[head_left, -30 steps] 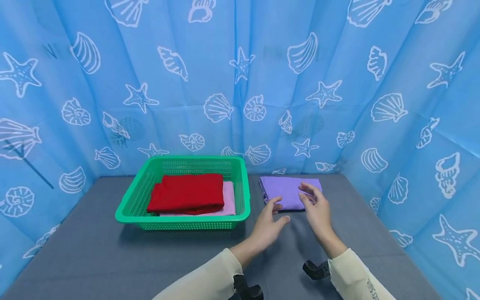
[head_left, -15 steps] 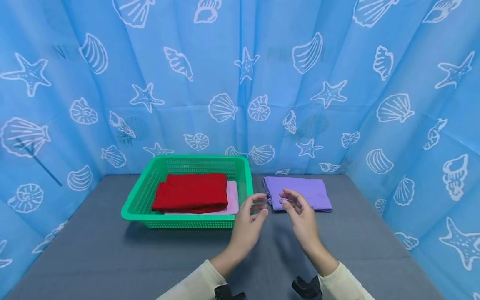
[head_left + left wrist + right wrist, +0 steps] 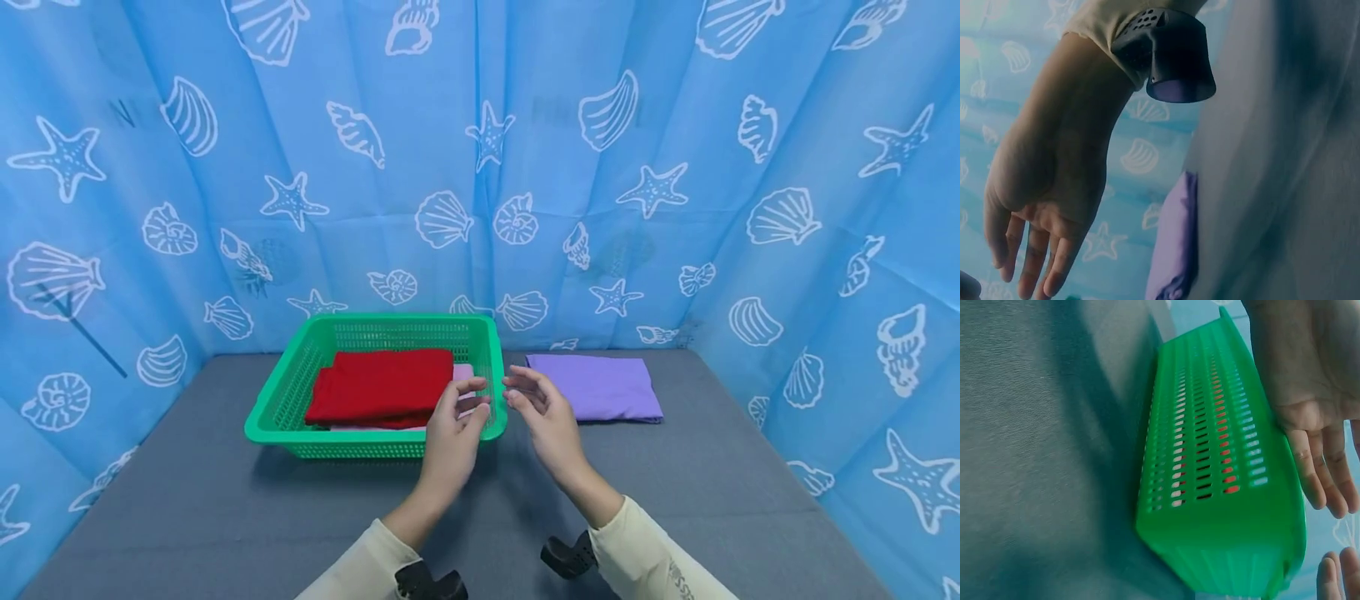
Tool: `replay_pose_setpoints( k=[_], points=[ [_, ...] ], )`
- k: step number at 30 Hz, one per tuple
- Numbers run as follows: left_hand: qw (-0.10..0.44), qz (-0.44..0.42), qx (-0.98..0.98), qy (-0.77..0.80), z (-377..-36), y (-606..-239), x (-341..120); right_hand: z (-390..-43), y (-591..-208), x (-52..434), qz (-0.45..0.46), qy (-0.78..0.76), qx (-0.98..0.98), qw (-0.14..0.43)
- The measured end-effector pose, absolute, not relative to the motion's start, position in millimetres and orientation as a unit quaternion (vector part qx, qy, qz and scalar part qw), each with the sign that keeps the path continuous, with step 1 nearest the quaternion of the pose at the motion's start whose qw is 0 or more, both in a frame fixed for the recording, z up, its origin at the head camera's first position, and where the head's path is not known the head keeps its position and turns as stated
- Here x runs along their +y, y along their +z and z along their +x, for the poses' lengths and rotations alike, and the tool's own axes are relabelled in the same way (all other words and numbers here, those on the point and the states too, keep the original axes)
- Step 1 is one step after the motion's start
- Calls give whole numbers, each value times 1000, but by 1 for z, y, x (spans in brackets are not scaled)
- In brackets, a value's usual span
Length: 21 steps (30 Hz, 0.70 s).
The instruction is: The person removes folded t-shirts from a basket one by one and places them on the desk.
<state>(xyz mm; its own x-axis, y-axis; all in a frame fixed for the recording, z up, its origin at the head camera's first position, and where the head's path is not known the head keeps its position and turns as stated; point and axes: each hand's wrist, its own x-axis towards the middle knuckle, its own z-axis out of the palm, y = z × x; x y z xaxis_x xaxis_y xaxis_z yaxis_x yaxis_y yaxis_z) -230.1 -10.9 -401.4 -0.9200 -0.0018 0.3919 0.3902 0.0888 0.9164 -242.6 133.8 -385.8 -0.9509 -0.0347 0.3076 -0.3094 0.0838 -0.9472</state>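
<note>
A red cloth is already stacked in the green basket; a folded purple cloth is left at the worktop's back edge. Nothing is held: left hand and right hand hover with loosely spread fingers beside the basket.

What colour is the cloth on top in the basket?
Red. The cloth lies folded on top in the green basket, clearest in the head view.

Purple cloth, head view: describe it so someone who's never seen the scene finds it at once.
On the grey table, find the green basket near the blue shell-print curtain. Just to its right, outside it, the purple cloth lies folded flat. The red cloth and a pink one under it sit inside the basket; neither hand touches the purple one.
</note>
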Motion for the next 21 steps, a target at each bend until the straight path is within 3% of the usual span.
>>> replay_pose_setpoints(
  k=[12,21],
  points=[
    [150,-84,-763,-623,-241,-391,-59,-274,-378,99,112,676,-728,12],
    [97,-36,-798,-594,-263,-382,-100,-296,-373,86,84,677,-731,-32]
  ],
)
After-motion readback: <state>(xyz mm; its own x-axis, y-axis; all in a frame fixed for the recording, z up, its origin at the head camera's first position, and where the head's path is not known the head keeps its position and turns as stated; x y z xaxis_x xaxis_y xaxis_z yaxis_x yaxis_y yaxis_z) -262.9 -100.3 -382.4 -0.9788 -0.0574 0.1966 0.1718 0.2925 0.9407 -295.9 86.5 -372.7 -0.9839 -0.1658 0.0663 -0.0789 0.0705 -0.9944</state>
